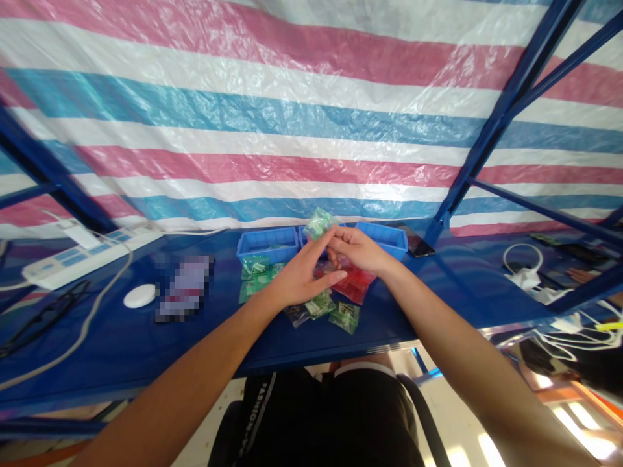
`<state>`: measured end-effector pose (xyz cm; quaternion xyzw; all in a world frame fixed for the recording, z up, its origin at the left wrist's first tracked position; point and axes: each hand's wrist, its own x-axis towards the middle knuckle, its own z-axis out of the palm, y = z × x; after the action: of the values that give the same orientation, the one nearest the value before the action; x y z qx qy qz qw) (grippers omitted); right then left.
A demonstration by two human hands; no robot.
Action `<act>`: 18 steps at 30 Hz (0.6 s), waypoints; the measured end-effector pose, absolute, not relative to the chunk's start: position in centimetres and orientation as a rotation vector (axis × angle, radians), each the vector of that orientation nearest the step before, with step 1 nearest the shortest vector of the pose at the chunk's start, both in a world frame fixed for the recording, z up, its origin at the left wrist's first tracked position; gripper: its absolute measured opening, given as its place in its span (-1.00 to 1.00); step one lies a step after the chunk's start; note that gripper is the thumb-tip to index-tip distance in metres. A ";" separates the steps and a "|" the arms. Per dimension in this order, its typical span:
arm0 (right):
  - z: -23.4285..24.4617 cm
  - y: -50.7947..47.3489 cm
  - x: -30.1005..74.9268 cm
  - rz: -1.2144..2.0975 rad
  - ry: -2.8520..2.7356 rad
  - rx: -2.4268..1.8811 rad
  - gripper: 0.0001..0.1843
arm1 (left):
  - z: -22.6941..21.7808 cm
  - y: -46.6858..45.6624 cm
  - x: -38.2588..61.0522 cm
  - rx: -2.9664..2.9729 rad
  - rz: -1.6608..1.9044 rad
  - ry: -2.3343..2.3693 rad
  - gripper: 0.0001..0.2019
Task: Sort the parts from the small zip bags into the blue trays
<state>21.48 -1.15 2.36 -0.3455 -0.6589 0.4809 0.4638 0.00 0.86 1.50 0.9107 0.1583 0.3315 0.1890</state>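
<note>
Above the blue desk, raised before the striped sheet and overlapping the middle bin in view: a clear bag with something green inside. Right at the fingertips of both hands, with left hand and right hand meeting just below it. Left fingers stretched out long, thumb set well apart from them; right fingers curled in, thumb close to the left fingertips. Cannot tell the holding hand from the helping one, nor the firmness of either grip, with the contact hidden.

Probably light, thin and soft-skinned, likely to crinkle and slide a little between the fingers. Contents too small to make out, perhaps stiffer than the film, so best treated as breakable. Better taken by an edge or corner of loose film, pinched between thumb and fingertip, than squeezed across the middle. Glossy, hence apt to slip over a neighbour.

Around the hands, more bags: red bags just below the right hand, green bags left of the left hand, another green bag toward the desk's front edge. Behind, left bin and right bin, flanking the middle one. Farther left, a phone and a white disc.
</note>
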 end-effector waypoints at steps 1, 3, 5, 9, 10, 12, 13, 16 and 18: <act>2.3 -1.2 21.4 1.179 -1.628 -0.859 -0.49 | 1.5 0.8 0.0 2.556 0.926 0.449 -0.12; 2.3 -1.2 21.3 1.166 -1.622 -0.883 -0.48 | 1.5 0.6 0.1 2.540 0.923 0.458 -0.12; 2.4 -1.2 21.3 1.151 -1.614 -0.894 -0.48 | 1.5 0.4 0.3 2.503 0.944 0.474 -0.12; 2.6 -1.2 21.1 1.176 -1.557 -0.902 -0.49 | 0.9 0.9 0.7 2.177 1.166 0.527 -0.06; 2.6 -1.2 21.2 1.187 -1.540 -0.906 -0.49 | 0.7 1.2 0.8 2.055 1.247 0.551 -0.03; 2.5 -1.1 21.2 1.195 -1.512 -0.916 -0.48 | 0.1 2.3 0.8 1.898 1.351 0.632 0.05; 2.5 -1.0 21.3 1.192 -1.504 -0.920 -0.47 | -0.1 2.9 0.8 1.837 1.405 0.680 0.08; 2.2 -0.8 21.3 1.193 -1.482 -0.936 -0.46 | -0.8 4.4 0.6 1.714 1.449 0.740 0.10; 2.1 -0.8 21.2 1.201 -1.487 -0.938 -0.45 | -1.2 5.0 0.6 1.654 1.449 0.758 0.08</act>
<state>21.19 -0.81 2.06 -0.3854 -0.6108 0.4934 0.4847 0.59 5.00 -1.16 0.6527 0.2994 0.5718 0.3968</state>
